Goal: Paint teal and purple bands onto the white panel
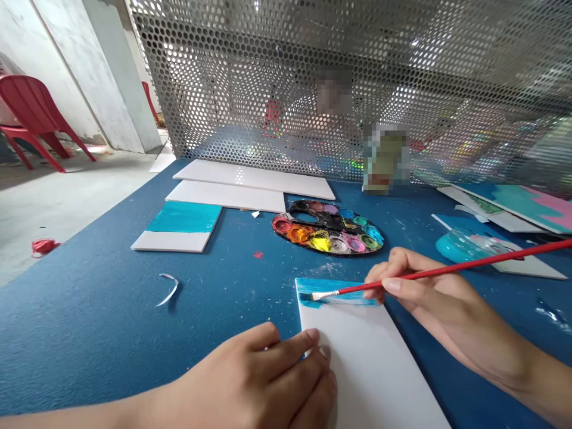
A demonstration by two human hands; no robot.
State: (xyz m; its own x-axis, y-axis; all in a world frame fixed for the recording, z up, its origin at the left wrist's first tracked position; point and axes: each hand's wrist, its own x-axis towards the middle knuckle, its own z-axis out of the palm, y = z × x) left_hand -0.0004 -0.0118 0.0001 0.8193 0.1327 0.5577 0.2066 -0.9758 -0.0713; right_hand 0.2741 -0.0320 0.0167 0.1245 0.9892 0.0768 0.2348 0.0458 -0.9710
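1. Nearest, the left hand [268, 381] rests its fingertips on the left edge of a white board [379, 363]; whether its grip pinches that edge I cannot tell, since the thumb is mostly hidden.
2. The board lies flat on the blue tabletop [111, 333], its far end streaked with blue paint [335, 287].
3. The right hand [429, 292] is over the board's far right corner, its grip pinching a red paintbrush [469, 263] between thumb and fingers; the bristles touch the paint near the far left corner.
4. Left of the board lies a curled white strip [172, 292].
5. Beyond the board sits a paint palette [330, 223] with many colours.
6. Left of it lies a turquoise-and-white panel [183, 220], nearer than two overlapping white panels [250, 176].
7. Behind these stands a perforated metal screen [250, 77].
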